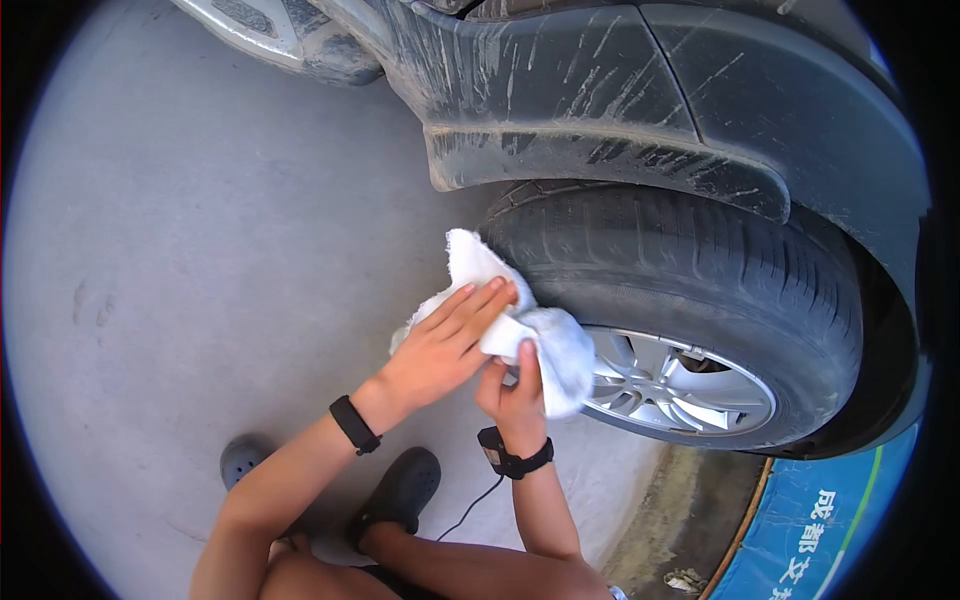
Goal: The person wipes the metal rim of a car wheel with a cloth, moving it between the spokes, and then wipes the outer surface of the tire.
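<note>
A white cloth [560, 350] is bunched against the near side of the tyre [680, 250], at the edge of the silver wheel rim [680, 390]. My left hand [445, 340] presses onto the cloth, its fingers stretched across the folds and its thumb hidden. Part of the cloth sticks out beneath that palm to the left. Lower and to the right, my right hand [512, 400] grips a fold, one finger showing on top while others are hidden behind the cloth. Each wrist wears a black band.
Dirt-streaked dark car bodywork [600, 90] overhangs the tyre. A thin black cable [470, 510] runs from the right wristband. My dark clogs [400, 490] rest on the grey floor [200, 250]. At lower right lies a blue banner [830, 520] with white characters.
</note>
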Available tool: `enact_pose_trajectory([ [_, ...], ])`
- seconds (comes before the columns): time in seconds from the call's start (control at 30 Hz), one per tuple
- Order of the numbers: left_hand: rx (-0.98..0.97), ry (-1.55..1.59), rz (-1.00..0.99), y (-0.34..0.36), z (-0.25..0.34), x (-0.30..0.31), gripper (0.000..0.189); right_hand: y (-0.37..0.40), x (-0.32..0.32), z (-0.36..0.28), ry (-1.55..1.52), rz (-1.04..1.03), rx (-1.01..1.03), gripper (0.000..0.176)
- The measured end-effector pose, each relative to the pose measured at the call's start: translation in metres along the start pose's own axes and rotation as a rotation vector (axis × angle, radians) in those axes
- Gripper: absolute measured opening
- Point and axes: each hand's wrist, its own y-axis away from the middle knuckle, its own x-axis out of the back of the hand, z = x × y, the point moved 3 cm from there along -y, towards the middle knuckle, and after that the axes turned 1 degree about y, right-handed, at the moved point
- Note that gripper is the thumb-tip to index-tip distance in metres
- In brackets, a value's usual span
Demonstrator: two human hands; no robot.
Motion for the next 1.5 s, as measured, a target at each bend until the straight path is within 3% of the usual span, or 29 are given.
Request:
enact_pose_trajectory([
  [0.1, -0.140, -0.040, 0.181, -0.038, 0.028, 0.027, 0.050, -0.016, 0.042, -0.002, 0.078, 0.156, -0.068, 0.068],
  [0.2, -0.221, -0.014, 0.359, -0.067, 0.061, 0.035, 0.046, -0.039, 0.083, 0.000, 0.048, 0.458, -0.196, 0.076],
  [0.3, -0.226, -0.019, 0.311, -0.084, 0.072, 0.032, 0.048, -0.052, 0.109, 0.005, 0.052, 0.582, -0.259, 0.082],
  [0.43, -0.197, -0.134, 0.252, -0.087, 0.055, 0.017, 0.051, -0.064, 0.097, 0.013, 0.031, 0.400, -0.440, 0.077],
  [0.5, -0.200, -0.154, 0.258, -0.080, 0.050, 0.007, 0.050, -0.062, 0.089, 0.017, 0.207, 0.178, -0.545, 0.078],
  [0.63, -0.198, -0.148, 0.183, -0.064, 0.036, -0.005, 0.050, -0.044, 0.055, 0.023, 0.264, 0.064, -0.416, 0.074],
  [0.8, -0.115, -0.055, 0.083, -0.016, -0.005, -0.037, 0.053, -0.012, 0.000, 0.020, 0.042, -0.116, -0.219, 0.065],
  [0.93, -0.015, 0.043, -0.051, 0.006, -0.018, -0.024, 0.050, -0.029, -0.001, -0.001, -0.128, -0.170, -0.251, 0.057],
  [1.07, -0.069, 0.055, 0.003, -0.011, -0.002, -0.003, 0.050, -0.020, 0.024, -0.007, 0.042, -0.055, -0.224, 0.057],
  [1.3, -0.205, 0.211, 0.206, -0.100, 0.081, 0.057, 0.046, -0.064, 0.111, 0.001, 0.513, 0.275, -0.413, 0.067],
  [1.37, -0.265, 0.218, 0.284, -0.101, 0.092, 0.058, 0.047, -0.069, 0.119, 0.011, 0.142, 0.593, -0.398, 0.071],
  [1.4, -0.286, 0.220, 0.322, -0.098, 0.098, 0.055, 0.047, -0.078, 0.125, 0.014, 0.206, 0.668, -0.400, 0.073],
  [1.43, -0.307, 0.221, 0.358, -0.096, 0.100, 0.056, 0.048, -0.081, 0.130, 0.018, 0.270, 0.621, -0.418, 0.072],
  [1.5, -0.311, 0.130, 0.248, -0.096, 0.089, 0.052, 0.047, -0.089, 0.132, 0.027, 0.347, 0.539, -0.451, 0.073],
])
